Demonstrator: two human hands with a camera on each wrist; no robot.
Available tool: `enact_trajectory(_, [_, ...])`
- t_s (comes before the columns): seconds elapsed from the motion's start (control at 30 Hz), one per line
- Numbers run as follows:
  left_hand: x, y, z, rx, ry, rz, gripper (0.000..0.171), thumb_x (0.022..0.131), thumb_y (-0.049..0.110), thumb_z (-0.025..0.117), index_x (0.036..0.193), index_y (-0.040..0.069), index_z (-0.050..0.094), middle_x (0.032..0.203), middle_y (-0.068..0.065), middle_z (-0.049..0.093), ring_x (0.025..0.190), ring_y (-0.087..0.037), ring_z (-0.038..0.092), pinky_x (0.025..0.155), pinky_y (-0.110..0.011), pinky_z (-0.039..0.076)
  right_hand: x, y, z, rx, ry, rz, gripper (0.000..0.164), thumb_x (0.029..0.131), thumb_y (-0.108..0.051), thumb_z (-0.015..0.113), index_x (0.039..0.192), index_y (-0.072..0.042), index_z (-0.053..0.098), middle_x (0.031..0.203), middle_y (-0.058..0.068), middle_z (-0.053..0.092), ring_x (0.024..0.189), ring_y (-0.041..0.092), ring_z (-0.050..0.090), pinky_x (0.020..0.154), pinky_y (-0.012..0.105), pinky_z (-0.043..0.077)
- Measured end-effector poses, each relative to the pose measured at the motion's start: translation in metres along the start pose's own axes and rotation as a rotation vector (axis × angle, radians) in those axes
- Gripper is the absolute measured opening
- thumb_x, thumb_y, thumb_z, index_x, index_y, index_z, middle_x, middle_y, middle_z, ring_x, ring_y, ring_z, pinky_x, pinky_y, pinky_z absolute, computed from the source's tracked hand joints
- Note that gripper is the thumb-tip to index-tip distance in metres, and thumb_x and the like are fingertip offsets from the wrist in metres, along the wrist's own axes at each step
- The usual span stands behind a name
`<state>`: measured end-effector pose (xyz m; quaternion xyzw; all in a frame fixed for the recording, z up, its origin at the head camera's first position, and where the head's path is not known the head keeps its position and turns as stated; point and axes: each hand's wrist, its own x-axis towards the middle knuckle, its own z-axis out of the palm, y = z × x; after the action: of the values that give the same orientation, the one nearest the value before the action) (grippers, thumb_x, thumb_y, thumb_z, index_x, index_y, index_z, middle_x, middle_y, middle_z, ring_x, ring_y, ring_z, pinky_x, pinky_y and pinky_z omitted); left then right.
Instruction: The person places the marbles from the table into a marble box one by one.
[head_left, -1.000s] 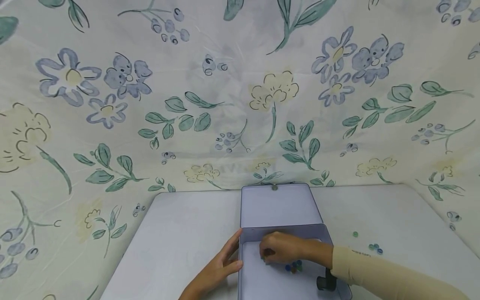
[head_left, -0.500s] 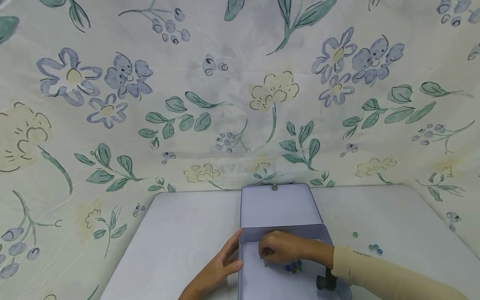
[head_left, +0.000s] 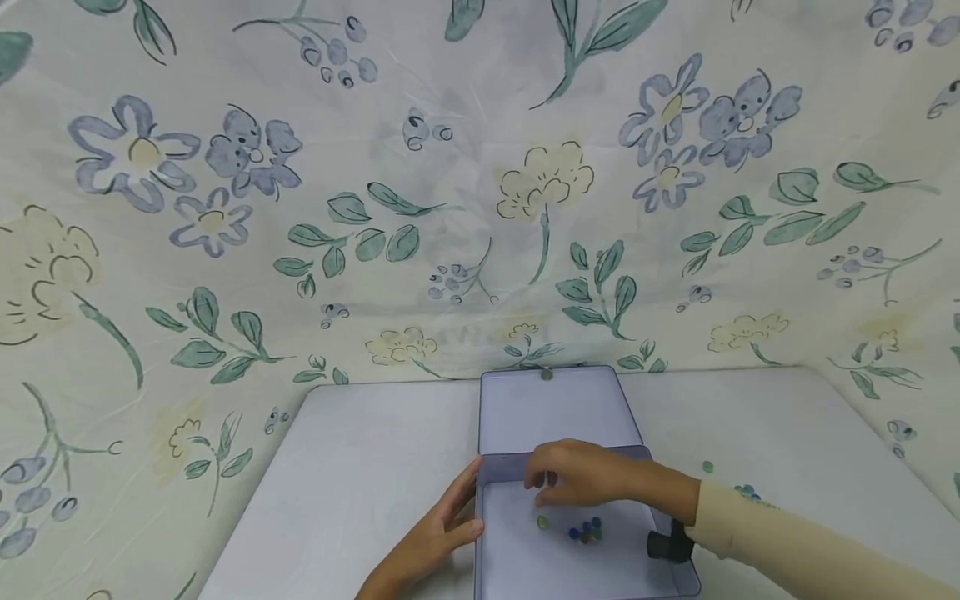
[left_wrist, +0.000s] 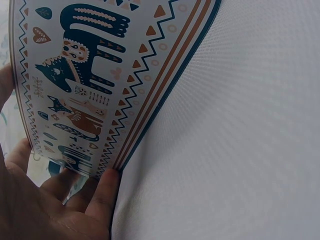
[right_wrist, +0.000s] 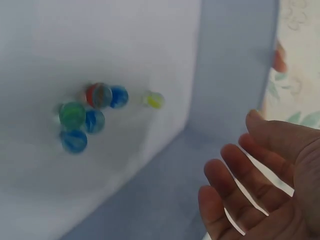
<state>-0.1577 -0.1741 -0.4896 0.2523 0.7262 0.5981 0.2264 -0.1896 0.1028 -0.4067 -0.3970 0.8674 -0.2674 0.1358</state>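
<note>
A lavender tin box (head_left: 510,575) stands on the table with its lid (head_left: 558,412) laid back behind it. My left hand (head_left: 435,537) rests its extended fingers and thumb on the box's left outer wall; the left wrist view shows that wall's printed animal pattern (left_wrist: 82,75). Above the box floor hovers my right hand (head_left: 581,475), fingers apart and loosely bent, holding nothing. Just below its fingertips a yellow-streaked clear marble (right_wrist: 154,100) sits alone. To the right of it in the head view lies a cluster of several marbles, among them a green marble (right_wrist: 73,115) and a red-brown marble (right_wrist: 99,95).
On the table right of the box lie a green marble (head_left: 707,467) and a few blue-green marbles (head_left: 747,492), partly covered by my right sleeve (head_left: 787,533). A black wrist camera (head_left: 670,546) hangs below the right wrist. A floral cloth (head_left: 450,167) hangs behind the table.
My right hand has let go of the yellow marble, which now shows on the box floor. The hand has risen and shifted slightly right, its fingers parting. My left hand stays at the box wall.
</note>
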Motion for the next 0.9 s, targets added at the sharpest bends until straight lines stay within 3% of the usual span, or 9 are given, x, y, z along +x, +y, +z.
enact_trajectory(0.23, [0.001,-0.002,-0.002,0.015,0.003,0.024,0.077,0.103,0.018,0.052,0.162,0.025,0.003,0.168,-0.019,-0.002,0.151,-0.052,0.005,0.117,-0.066,0.024,-0.025,0.007,-0.021,0.027,0.053,0.009,0.019,0.089,-0.016,0.075,0.107,-0.011,0.073,0.102,-0.001,0.072,0.090,-0.002,0.061,0.081,0.021,0.057])
enact_trajectory(0.5, [0.000,-0.002,-0.002,0.002,-0.008,0.021,0.077,0.104,0.019,0.052,0.162,0.026,0.002,0.167,-0.021,-0.004,0.151,-0.053,0.002,0.117,-0.068,0.022,-0.061,0.018,-0.046,0.031,0.191,-0.002,0.016,0.090,-0.014,0.074,0.105,-0.010,0.073,0.101,0.002,0.073,0.089,0.000,0.063,0.075,0.021,0.057])
enact_trajectory(0.73, [0.001,-0.001,-0.002,0.004,-0.005,0.030,0.077,0.103,0.017,0.052,0.162,0.025,0.003,0.167,-0.022,-0.003,0.150,-0.054,0.002,0.117,-0.068,0.022,-0.092,0.028,-0.068,0.025,0.277,0.072,0.016,0.091,-0.018,0.073,0.106,-0.013,0.072,0.098,-0.004,0.071,0.086,-0.001,0.061,0.070,0.021,0.056])
enact_trajectory(0.9, [0.001,-0.001,-0.002,0.007,-0.009,0.025,0.079,0.103,0.018,0.052,0.162,0.021,0.001,0.167,-0.023,-0.004,0.150,-0.056,0.003,0.116,-0.067,0.025,-0.116,0.038,-0.077,-0.038,0.349,0.107,0.017,0.091,-0.018,0.074,0.107,-0.015,0.072,0.096,-0.009,0.070,0.086,-0.002,0.059,0.069,0.021,0.055])
